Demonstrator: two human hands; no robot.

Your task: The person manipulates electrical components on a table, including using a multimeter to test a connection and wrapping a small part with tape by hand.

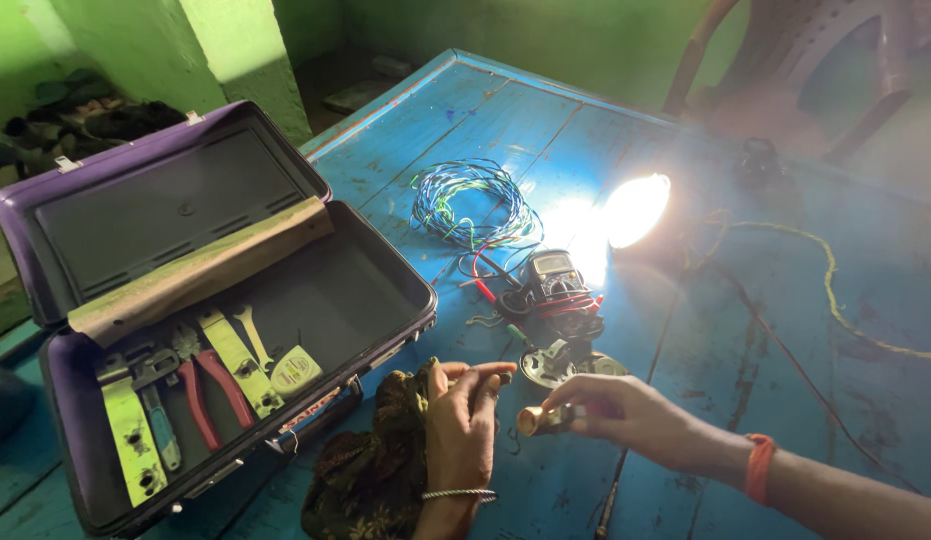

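My left hand [463, 420] rests at the bottom middle, fingers curled over a dark patterned cloth [370, 470] on the blue wooden table [485, 120]. A thin bangle circles its wrist. My right hand [625, 415], with an orange wristband, comes in from the right and grips a small brass-coloured cylindrical part [537, 420] between thumb and fingers. Just beyond the hands lie a round metal fitting [570, 362] and a multimeter [553, 280] with red and black leads.
An open purple toolbox [205, 300] at the left holds pliers, a tape measure and flat tools. A coil of blue and green wire [475, 205] lies mid-table. A lit bulb [635, 208] glares nearby. A yellow cord [835, 290] trails right. A plastic chair [815, 60] stands behind.
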